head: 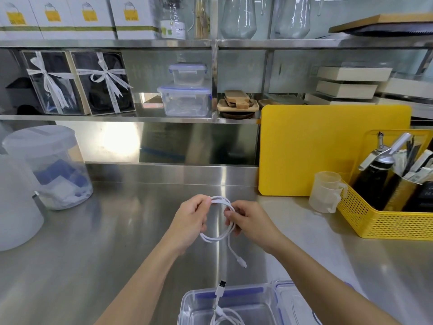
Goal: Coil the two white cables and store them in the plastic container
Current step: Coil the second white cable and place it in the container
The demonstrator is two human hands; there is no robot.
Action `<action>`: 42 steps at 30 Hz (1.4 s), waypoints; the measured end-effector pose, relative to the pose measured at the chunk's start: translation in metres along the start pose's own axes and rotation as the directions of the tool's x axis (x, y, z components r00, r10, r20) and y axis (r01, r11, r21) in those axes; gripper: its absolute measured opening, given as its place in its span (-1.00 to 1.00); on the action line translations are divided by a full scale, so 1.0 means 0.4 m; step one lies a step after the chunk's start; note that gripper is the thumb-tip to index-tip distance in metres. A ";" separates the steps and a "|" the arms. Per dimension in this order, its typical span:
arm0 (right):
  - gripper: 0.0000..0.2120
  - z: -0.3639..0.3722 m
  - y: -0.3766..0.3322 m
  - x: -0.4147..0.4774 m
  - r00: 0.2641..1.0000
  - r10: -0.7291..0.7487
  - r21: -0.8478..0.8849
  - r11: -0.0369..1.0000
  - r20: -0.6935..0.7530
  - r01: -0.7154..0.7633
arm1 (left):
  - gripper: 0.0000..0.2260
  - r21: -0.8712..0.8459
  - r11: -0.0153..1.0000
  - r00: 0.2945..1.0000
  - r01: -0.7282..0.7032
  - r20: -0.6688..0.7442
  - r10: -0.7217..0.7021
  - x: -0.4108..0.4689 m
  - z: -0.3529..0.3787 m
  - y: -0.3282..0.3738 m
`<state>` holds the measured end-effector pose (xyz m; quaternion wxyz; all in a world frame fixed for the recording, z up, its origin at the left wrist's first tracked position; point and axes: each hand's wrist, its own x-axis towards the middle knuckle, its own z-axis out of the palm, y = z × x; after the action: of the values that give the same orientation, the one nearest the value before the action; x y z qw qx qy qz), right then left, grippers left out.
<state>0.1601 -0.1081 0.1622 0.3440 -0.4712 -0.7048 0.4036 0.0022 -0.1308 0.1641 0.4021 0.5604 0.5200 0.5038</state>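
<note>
Presently, as I log it from the remote seat:

1. Left hand (189, 219): fingers curled, pinching the top of the loops at about eleven o'clock on the coil.
2. Right hand (254, 222): fingers curled round the loops at about three o'clock, thumb laid over them.
3. Second cable (215, 239): white, wound into a few loops and held clear of the steel counter (117, 231) between both hands. The loop is oval, with its long axis running twelve to six. Its loose tail (236, 254) hangs off toward five o'clock, not yet wound in.
4. Plastic container (187, 301): clear and open, lying at six o'clock from the hands. What looks like its lid (290, 301) lies just beside it at three o'clock.
5. First cable (220, 299): white, coiled inside the container, one plug standing up by the far wall.

Judgement: one cable is stored, and the other lacks only its tail. The coming move is a short pull toward six o'clock. I rate the right hand marginally nearer the container.
</note>
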 end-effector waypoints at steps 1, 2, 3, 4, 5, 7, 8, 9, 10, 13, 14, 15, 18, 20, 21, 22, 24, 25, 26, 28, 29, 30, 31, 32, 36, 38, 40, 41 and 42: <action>-0.88 -0.002 0.001 -0.001 1.000 0.001 0.049 0.999 0.014 -0.002 | -0.76 -0.004 1.000 1.000 -0.011 -0.024 0.011 0.001 0.001 0.000; -0.88 -0.005 0.003 -0.002 0.999 0.004 0.090 0.996 0.045 -0.008 | -0.75 -0.024 1.000 0.998 -0.015 -0.062 0.013 0.003 0.000 0.001; -0.85 -0.009 0.005 -0.003 0.996 0.009 0.102 0.995 0.088 -0.018 | -0.75 -0.073 0.997 0.994 -0.009 -0.106 0.001 0.008 -0.002 -0.001; -0.82 -0.014 0.007 -0.004 0.991 0.017 0.080 0.996 0.135 -0.028 | -0.73 -0.153 0.988 0.989 0.005 -0.144 -0.027 0.012 -0.007 -0.003; -0.81 -0.021 0.011 -0.005 0.983 0.031 0.036 0.999 0.180 -0.038 | -0.72 -0.247 0.969 0.984 0.024 -0.167 -0.067 0.016 -0.014 -0.006; -0.86 -0.038 0.020 -0.008 0.964 0.056 -0.048 0.998 0.261 -0.045 | -0.73 -0.416 0.907 0.976 0.063 -0.164 -0.143 0.020 -0.028 -0.008; -0.92 -0.045 0.026 -0.009 0.955 0.060 -0.079 0.996 0.291 -0.038 | -0.73 -0.464 0.882 0.974 0.080 -0.151 -0.167 0.021 -0.033 -0.008; -0.96 -0.050 0.030 -0.010 0.951 0.061 -0.103 0.994 0.304 -0.031 | -0.74 -0.486 0.869 0.973 0.094 -0.140 -0.184 0.021 -0.036 -0.009; -0.97 -0.053 0.035 -0.010 0.954 0.064 -0.123 0.992 0.294 -0.028 | -0.74 -0.493 0.864 0.972 0.104 -0.134 -0.194 0.021 -0.036 -0.010; -0.93 -0.048 0.039 -0.005 0.983 0.056 -0.046 0.998 0.176 -0.049 | -0.75 -0.488 0.865 0.971 0.118 -0.124 -0.202 0.021 -0.033 -0.018; -0.89 -0.046 0.038 -0.003 0.990 0.064 0.066 0.995 0.128 -0.073 | -0.74 -0.479 0.869 0.972 0.125 -0.116 -0.204 0.021 -0.030 -0.020; -0.87 -0.045 0.036 -0.001 0.993 0.077 0.202 0.975 0.091 -0.094 | -0.73 -0.471 0.872 0.973 0.133 -0.106 -0.205 0.018 -0.027 -0.023; -0.84 -0.047 0.028 0.006 0.990 0.128 0.546 0.827 0.051 -0.135 | -0.71 -0.463 0.874 0.977 0.150 -0.068 -0.204 0.006 -0.013 -0.027; -0.83 -0.040 0.027 0.010 0.984 0.165 0.661 0.731 0.067 -0.168 | -0.72 -0.465 0.871 0.978 0.157 -0.047 -0.202 -0.001 0.000 -0.029; -0.83 -0.035 0.028 0.011 0.978 0.188 0.699 0.687 0.091 -0.197 | -0.71 -0.463 0.872 0.979 0.159 -0.043 -0.201 -0.002 0.006 -0.030; -0.84 -0.029 0.030 0.011 0.969 0.213 0.725 0.647 0.128 -0.238 | -0.70 -0.458 0.875 0.978 0.159 -0.046 -0.201 -0.002 0.011 -0.031; -0.87 -0.017 0.034 0.009 0.947 0.253 0.720 0.618 0.199 -0.316 | -0.69 -0.435 0.888 0.978 0.150 -0.068 -0.199 0.002 0.015 -0.034; -0.88 -0.013 0.036 0.008 0.941 0.272 0.691 0.642 0.201 -0.333 | -0.70 -0.410 0.901 0.977 0.143 -0.086 -0.195 0.003 0.014 -0.037; -0.88 -0.014 0.038 0.008 0.943 0.290 0.650 0.687 0.166 -0.325 | -0.71 -0.371 0.919 0.977 0.135 -0.103 -0.185 0.005 0.010 -0.041; -0.85 -0.027 0.035 0.011 0.951 0.308 0.538 0.802 0.000 -0.259 | -0.73 -0.233 0.967 0.982 0.100 -0.134 -0.134 0.003 -0.001 -0.050; -0.85 -0.040 0.030 0.012 0.951 0.301 0.485 0.844 -0.075 -0.229 | -0.73 -0.127 0.989 0.984 0.073 -0.151 -0.092 0.002 -0.007 -0.055; -0.86 -0.055 0.023 0.013 0.951 0.288 0.458 0.864 -0.109 -0.210 | -0.73 -0.010 0.999 0.984 0.044 -0.171 -0.045 -0.001 -0.012 -0.060; -0.87 -0.068 0.016 0.013 0.956 0.275 0.459 0.865 -0.099 -0.202 | -0.74 0.093 0.996 0.980 0.018 -0.197 0.000 -0.002 -0.015 -0.066; -0.88 -0.078 0.007 0.012 0.964 0.261 0.481 0.853 -0.053 -0.204 | -0.74 0.150 0.989 0.973 0.006 -0.228 0.029 -0.001 -0.015 -0.071; -0.85 -0.060 -0.016 0.002 0.968 0.178 0.717 0.651 0.176 -0.250 | -0.70 -0.020 0.997 0.945 0.073 -0.319 -0.076 0.014 0.003 -0.087; -0.84 -0.040 -0.014 0.000 0.973 0.133 0.781 0.581 0.187 -0.229 | -0.70 -0.101 0.987 0.938 0.127 -0.312 -0.153 0.015 0.021 -0.090; -0.88 -0.024 -0.011 0.000 0.985 0.099 0.732 0.659 0.145 -0.174 | -0.73 -0.176 0.969 0.932 0.172 -0.289 -0.218 0.012 0.032 -0.091; -0.90 -0.016 -0.007 -0.001 0.991 0.086 0.634 0.762 0.107 -0.134 | -0.74 -0.234 0.952 0.926 0.198 -0.274 -0.260 0.011 0.033 -0.091; -0.90 -0.008 0.001 -0.003 0.995 0.074 0.490 0.867 0.061 -0.095 | -0.75 -0.292 0.931 0.917 0.221 -0.261 -0.300 0.012 0.030 -0.091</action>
<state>0.1634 -0.1081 0.1631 0.4202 -0.3902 -0.5645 0.5937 0.0073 -0.1204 0.1273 0.4511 0.3454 0.5762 0.5876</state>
